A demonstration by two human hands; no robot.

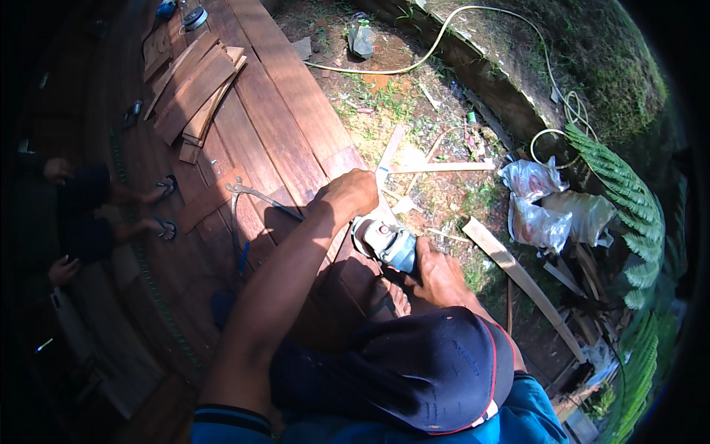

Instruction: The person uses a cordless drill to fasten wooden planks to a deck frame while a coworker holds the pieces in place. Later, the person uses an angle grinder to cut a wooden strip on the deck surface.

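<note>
Plank deck (288, 96) with loose boards (194, 92), pincers (248, 194).

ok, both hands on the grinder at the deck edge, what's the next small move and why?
Probably ease the angle grinder slowly along the plank edge, keeping both grips. The left hand clamps near the head, the right hand holds the body, and the tool sits right at the board's outer edge above scrap-strewn ground. Whether the disc touches wood cannot be told.

Angle grinder (386, 242): grey-silver head, blue-grey body. Planks (274, 111): reddish-brown, straight grain. Cap (444, 370): dark navy, red trim. Shirt (529, 414): bright blue. Cable (444, 37): pale cream. Bags (547, 207): translucent white, orange patches. Fern (629, 200): green.
</note>
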